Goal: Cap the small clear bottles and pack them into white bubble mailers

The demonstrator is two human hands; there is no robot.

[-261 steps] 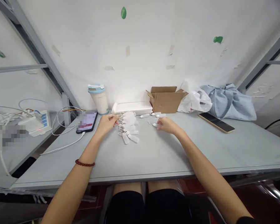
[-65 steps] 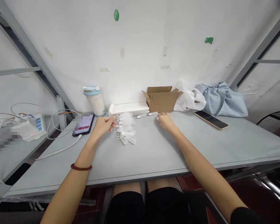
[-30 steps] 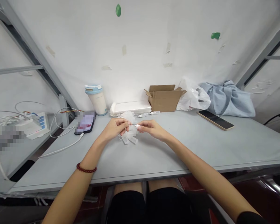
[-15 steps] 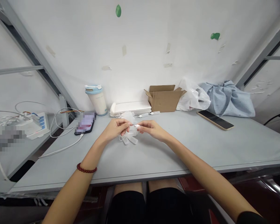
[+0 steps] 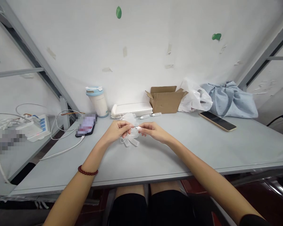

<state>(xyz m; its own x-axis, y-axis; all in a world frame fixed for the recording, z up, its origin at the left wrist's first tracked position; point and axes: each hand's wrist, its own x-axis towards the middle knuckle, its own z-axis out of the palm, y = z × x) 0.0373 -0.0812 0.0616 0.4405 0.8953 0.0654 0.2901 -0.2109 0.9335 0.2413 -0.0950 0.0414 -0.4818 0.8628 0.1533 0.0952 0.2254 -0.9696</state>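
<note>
My left hand (image 5: 118, 131) is closed in a pinch above the middle of the table. A thin dark piece (image 5: 135, 126) sticks out between its fingertips, too small to name. Facing it, my right hand (image 5: 153, 130) pinches a small white tip-shaped piece (image 5: 138, 128), whose far end is hidden by the fingers. The dark piece and the white piece meet or nearly meet; I cannot tell which. Under and behind the hands lies a pile of translucent plastic pieces (image 5: 134, 142) with thin white loops. Two slim clear tubes (image 5: 145, 117) with white tips lie just beyond.
Along the wall stand a blue-lidded cup (image 5: 99, 102), a stack of white flat items (image 5: 132, 108), an open cardboard box (image 5: 168, 102), a white plastic bag (image 5: 195, 99) and a blue cloth bundle (image 5: 233, 100). Phones lie left (image 5: 86, 124) and right (image 5: 218, 121), the left one with a cable.
Both hands stay in nearly the same place, still pinching the small pieces. The fingers have shifted only slightly, and the view has moved a little.
</note>
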